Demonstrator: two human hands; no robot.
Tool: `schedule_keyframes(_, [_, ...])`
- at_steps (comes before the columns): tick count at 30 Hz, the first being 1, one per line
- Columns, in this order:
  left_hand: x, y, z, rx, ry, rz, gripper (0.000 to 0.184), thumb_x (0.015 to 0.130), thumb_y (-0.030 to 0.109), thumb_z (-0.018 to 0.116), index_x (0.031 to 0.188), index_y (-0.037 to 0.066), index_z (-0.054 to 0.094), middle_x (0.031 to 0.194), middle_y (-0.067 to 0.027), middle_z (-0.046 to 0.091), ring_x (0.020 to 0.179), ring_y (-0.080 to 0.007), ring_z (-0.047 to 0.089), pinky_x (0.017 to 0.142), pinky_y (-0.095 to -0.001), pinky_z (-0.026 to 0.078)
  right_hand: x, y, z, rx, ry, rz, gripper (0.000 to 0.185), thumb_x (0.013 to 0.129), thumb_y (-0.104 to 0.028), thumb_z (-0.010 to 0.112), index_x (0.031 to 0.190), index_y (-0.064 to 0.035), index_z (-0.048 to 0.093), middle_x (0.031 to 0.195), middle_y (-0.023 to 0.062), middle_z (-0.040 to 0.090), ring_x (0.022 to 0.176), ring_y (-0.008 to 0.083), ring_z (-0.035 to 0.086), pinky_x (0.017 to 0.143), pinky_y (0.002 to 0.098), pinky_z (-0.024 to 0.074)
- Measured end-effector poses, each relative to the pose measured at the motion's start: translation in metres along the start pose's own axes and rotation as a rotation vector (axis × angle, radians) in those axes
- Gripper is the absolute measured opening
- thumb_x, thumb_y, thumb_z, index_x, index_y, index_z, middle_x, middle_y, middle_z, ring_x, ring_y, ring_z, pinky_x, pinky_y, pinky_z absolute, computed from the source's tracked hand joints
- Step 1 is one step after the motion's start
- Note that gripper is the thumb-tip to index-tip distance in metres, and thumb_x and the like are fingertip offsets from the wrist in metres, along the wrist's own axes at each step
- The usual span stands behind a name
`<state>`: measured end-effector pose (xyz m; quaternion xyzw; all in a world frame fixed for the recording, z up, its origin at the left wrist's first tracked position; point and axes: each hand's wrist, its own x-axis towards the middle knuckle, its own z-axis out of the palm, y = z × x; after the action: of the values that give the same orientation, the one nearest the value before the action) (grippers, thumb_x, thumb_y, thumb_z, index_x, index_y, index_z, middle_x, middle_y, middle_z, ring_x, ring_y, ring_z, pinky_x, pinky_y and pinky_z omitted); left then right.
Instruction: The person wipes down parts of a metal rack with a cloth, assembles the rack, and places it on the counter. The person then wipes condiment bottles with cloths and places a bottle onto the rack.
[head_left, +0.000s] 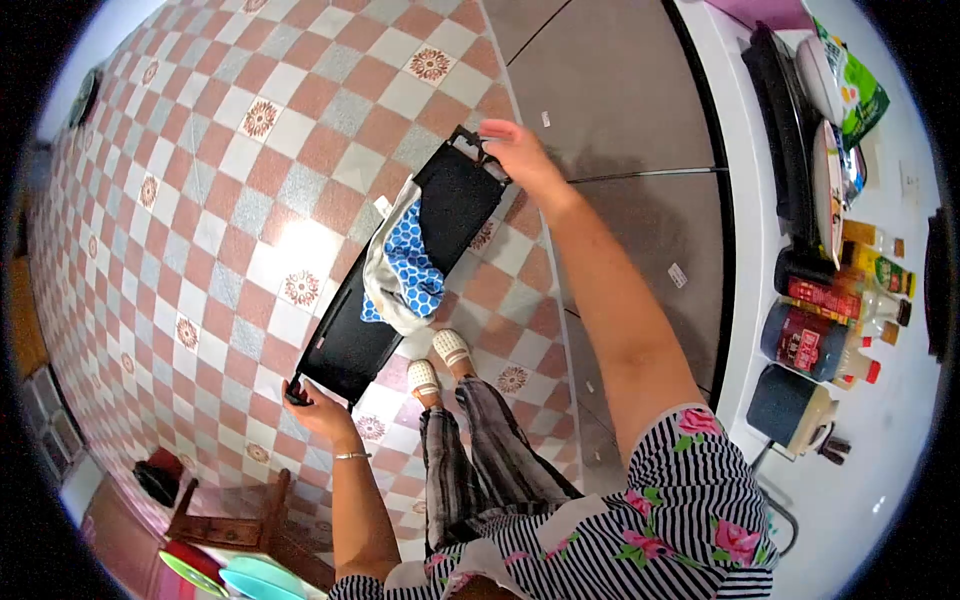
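Note:
A long black shelf-like tray with raised edges is held tilted above the tiled floor. My left hand is closed around its near left end, where a dark corner piece sticks out. At the far right end, my right hand grips the black bracket-like end, fingers partly hidden behind it. A cloth with blue hexagons and a white-grey side lies crumpled across the middle of the tray and hangs over its edge. Neither hand touches the cloth.
On the right runs a white counter with several sauce bottles, a dark jug and bagged goods, above grey cabinet doors. A wooden stool and coloured basins stand at lower left.

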<state>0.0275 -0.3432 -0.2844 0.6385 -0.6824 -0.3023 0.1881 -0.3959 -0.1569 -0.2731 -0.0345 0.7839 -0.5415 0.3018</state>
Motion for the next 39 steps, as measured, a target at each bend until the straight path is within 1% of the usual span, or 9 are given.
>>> schedule_keyframes(2, [-0.001, -0.007, 0.002, -0.014, 0.014, 0.055, 0.035, 0.091, 0.011, 0.055, 0.123, -0.002, 0.047, 0.103, -0.0189, 0.059, 0.091, -0.0272, 0.058, 0.081, -0.0365, 0.047, -0.002, 0.001, 0.001, 0.124, 0.015, 0.071, 0.036, 0.085, -0.009, 0.050, 0.120, -0.0003, 0.055, 0.118, 0.0109, 0.059, 0.111, 0.0185, 0.053, 0.095, 0.0308, 0.0398])
schedule_keyframes(3, [-0.001, -0.006, 0.001, -0.015, 0.003, 0.069, 0.036, 0.092, 0.012, 0.054, 0.124, -0.002, 0.046, 0.102, -0.0180, 0.059, 0.091, -0.0270, 0.058, 0.081, -0.0358, 0.047, -0.004, 0.000, -0.001, 0.020, -0.010, 0.036, 0.033, 0.089, -0.013, 0.047, 0.118, -0.0001, 0.057, 0.117, 0.0109, 0.060, 0.112, 0.0163, 0.052, 0.097, 0.0289, 0.0371])
schedule_keyframes(6, [-0.002, -0.004, 0.000, 0.048, 0.009, 0.094, 0.036, 0.092, 0.013, 0.053, 0.123, -0.004, 0.046, 0.100, -0.0194, 0.060, 0.088, -0.0267, 0.059, 0.078, -0.0360, 0.048, -0.008, -0.003, -0.004, 0.112, 0.004, 0.112, 0.030, 0.090, -0.014, 0.048, 0.115, 0.0002, 0.058, 0.113, 0.0103, 0.062, 0.108, 0.0158, 0.054, 0.094, 0.0286, 0.0392])
schedule_keyframes(10, [0.003, -0.021, 0.003, 0.111, 0.020, 0.132, 0.036, 0.093, 0.014, 0.053, 0.122, -0.005, 0.046, 0.101, -0.0212, 0.059, 0.087, -0.0274, 0.059, 0.077, -0.0368, 0.048, 0.001, 0.035, -0.005, -0.125, 0.184, -0.112, 0.032, 0.085, -0.024, 0.060, 0.106, -0.0003, 0.063, 0.100, 0.0123, 0.066, 0.093, 0.0202, 0.062, 0.077, 0.0323, 0.0498])
schedule_keyframes(11, [0.002, -0.025, 0.004, 0.143, 0.051, 0.168, 0.036, 0.093, 0.015, 0.052, 0.122, -0.005, 0.046, 0.101, -0.0216, 0.059, 0.088, -0.0282, 0.059, 0.078, -0.0369, 0.048, 0.004, 0.047, 0.001, -0.089, 0.210, -0.123, 0.034, 0.080, -0.028, 0.066, 0.102, -0.0024, 0.065, 0.097, 0.0142, 0.066, 0.092, 0.0264, 0.062, 0.077, 0.0365, 0.0494])
schedule_keyframes(14, [-0.001, -0.009, 0.000, 0.169, 0.012, 0.110, 0.036, 0.093, 0.015, 0.052, 0.122, -0.005, 0.046, 0.102, -0.0224, 0.059, 0.088, -0.0292, 0.059, 0.078, -0.0369, 0.048, -0.031, 0.000, 0.000, -0.480, 0.327, -0.342, 0.034, 0.076, -0.029, 0.070, 0.099, -0.0054, 0.067, 0.094, 0.0125, 0.065, 0.093, 0.0303, 0.060, 0.085, 0.0408, 0.0451])
schedule_keyframes(17, [0.001, -0.016, 0.001, 0.157, 0.027, 0.138, 0.036, 0.093, 0.016, 0.052, 0.122, -0.005, 0.046, 0.103, -0.0231, 0.059, 0.089, -0.0297, 0.059, 0.078, -0.0370, 0.048, -0.032, -0.001, 0.006, -0.657, 0.431, -0.480, 0.032, 0.072, -0.032, 0.073, 0.095, -0.0090, 0.068, 0.089, 0.0097, 0.064, 0.097, 0.0295, 0.056, 0.095, 0.0435, 0.0358])
schedule_keyframes(23, [-0.001, -0.001, -0.002, 0.112, -0.002, 0.070, 0.036, 0.093, 0.016, 0.052, 0.122, -0.005, 0.046, 0.104, -0.0247, 0.058, 0.093, -0.0310, 0.060, 0.081, -0.0383, 0.048, -0.026, 0.002, 0.015, -0.935, 0.437, -0.573, 0.025, 0.074, -0.030, 0.071, 0.091, -0.0124, 0.068, 0.093, 0.0038, 0.061, 0.104, 0.0227, 0.051, 0.104, 0.0494, 0.0224])
schedule_keyframes(39, [0.001, -0.008, 0.001, 0.003, 0.012, 0.092, 0.034, 0.093, 0.013, 0.053, 0.122, -0.003, 0.047, 0.104, -0.0233, 0.059, 0.093, -0.0296, 0.061, 0.080, -0.0369, 0.049, -0.027, 0.014, 0.020, -1.029, 0.520, -0.691, 0.029, 0.074, -0.027, 0.071, 0.095, -0.0100, 0.059, 0.095, 0.0044, 0.058, 0.102, 0.0238, 0.050, 0.104, 0.0536, 0.0206])
